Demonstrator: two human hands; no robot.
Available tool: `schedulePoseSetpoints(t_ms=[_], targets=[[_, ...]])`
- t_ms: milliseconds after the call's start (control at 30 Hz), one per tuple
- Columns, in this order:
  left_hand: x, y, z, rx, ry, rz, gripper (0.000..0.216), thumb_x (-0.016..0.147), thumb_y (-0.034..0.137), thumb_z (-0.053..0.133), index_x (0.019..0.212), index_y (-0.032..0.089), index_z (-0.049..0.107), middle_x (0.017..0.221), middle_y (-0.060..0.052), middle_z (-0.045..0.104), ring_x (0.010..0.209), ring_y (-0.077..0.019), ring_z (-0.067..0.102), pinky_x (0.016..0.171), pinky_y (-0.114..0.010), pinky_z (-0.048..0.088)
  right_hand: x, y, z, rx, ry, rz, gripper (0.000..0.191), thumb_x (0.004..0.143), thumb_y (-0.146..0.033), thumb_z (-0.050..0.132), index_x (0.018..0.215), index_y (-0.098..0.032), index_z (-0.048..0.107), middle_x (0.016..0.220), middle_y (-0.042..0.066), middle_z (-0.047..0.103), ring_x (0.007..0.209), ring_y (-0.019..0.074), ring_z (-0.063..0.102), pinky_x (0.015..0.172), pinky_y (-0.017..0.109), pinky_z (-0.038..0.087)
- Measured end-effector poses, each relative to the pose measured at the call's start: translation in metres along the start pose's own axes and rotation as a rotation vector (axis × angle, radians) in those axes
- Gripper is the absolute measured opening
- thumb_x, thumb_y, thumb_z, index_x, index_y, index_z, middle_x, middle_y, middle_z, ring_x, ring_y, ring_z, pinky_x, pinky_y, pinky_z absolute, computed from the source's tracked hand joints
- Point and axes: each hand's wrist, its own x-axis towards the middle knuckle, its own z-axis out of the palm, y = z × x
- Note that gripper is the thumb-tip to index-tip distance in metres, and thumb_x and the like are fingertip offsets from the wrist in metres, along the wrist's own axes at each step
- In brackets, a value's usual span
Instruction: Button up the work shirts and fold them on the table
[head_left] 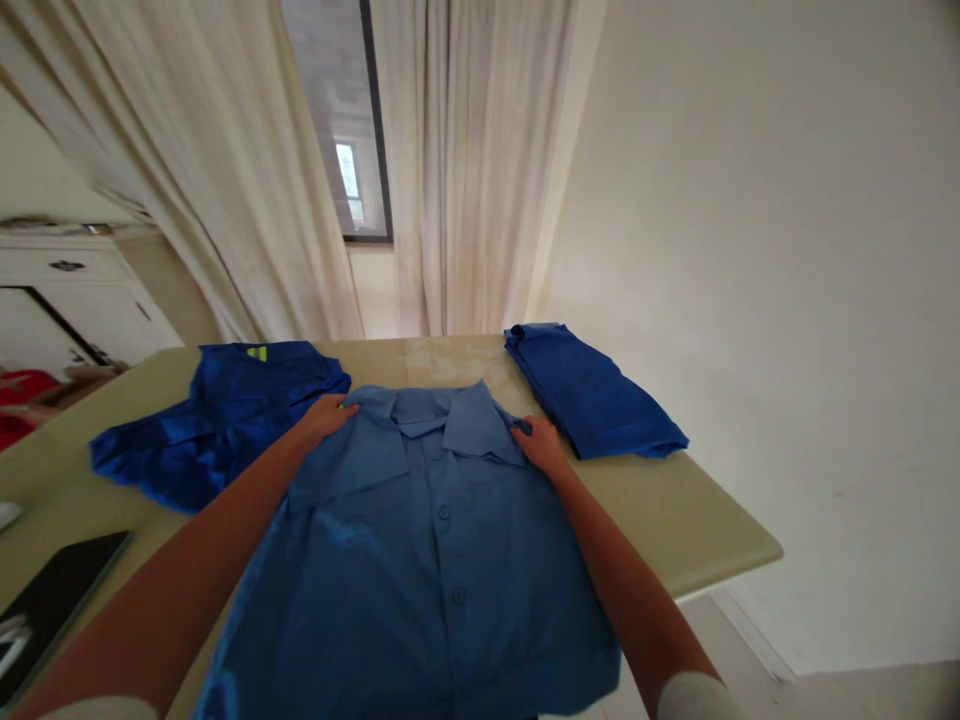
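A blue button-front shirt with a collar is spread out front side up, its lower part hanging toward me over the table's near edge. My left hand is closed on the shirt's left shoulder as I see it. At the opposite shoulder, my right hand pinches the fabric beside the collar. Beyond my left forearm lies a crumpled darker blue garment with a yellow-green patch. A folded blue garment rests just past my right hand.
The pale yellow table has a rounded right corner near the white wall. A dark flat device lies at its left. Behind stand cream curtains, a window and a white cabinet. Red items sit at far left.
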Motion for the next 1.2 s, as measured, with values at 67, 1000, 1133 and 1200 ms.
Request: schedulePoseSetpoints(t_ms=[67,1000,1133,1200], targets=[[0.011,0.012,-0.005,0.116,0.108,0.032,0.029,0.091,0.037,0.055,0.101,0.017,0.073,0.11,-0.015,0.075,0.108,-0.0321,0.069,0.086,-0.035,0.054,0.001,-0.009,-0.002,-0.017,0.003,0.06,0.026,0.097,-0.037,0.059,0.102,-0.016,0.075,0.098,0.013,0.077,0.089,0.0264,0.072,0.076,0.032,0.052],[-0.244,-0.151,0.024,0.283,0.147,0.394,0.065,0.097,0.058,0.038,0.144,0.017,0.058,0.156,-0.016,0.05,0.141,-0.0334,0.05,0.119,-0.052,0.036,-0.206,0.013,-0.058,0.071,0.006,-0.299,0.045,0.099,-0.049,0.055,0.137,-0.025,0.061,0.144,0.011,0.058,0.132,0.0284,0.053,0.115,0.05,0.041],[-0.343,-0.147,0.045,0.26,0.368,0.122,0.059,0.093,0.061,0.042,0.138,0.026,0.058,0.147,-0.014,0.056,0.131,-0.0398,0.052,0.111,-0.064,0.039,-0.284,0.035,-0.068,0.168,0.288,-0.008,0.048,0.094,-0.059,0.058,0.121,-0.02,0.064,0.121,0.015,0.065,0.113,0.0308,0.06,0.099,0.052,0.051],[-0.378,-0.147,0.059,0.229,0.485,-0.034,0.059,0.09,0.066,0.043,0.126,0.023,0.061,0.134,-0.018,0.059,0.125,-0.0439,0.053,0.104,-0.069,0.041,-0.305,0.033,-0.067,0.272,0.338,0.142,0.051,0.091,-0.064,0.06,0.115,-0.019,0.063,0.111,0.014,0.067,0.102,0.0297,0.063,0.088,0.048,0.055]])
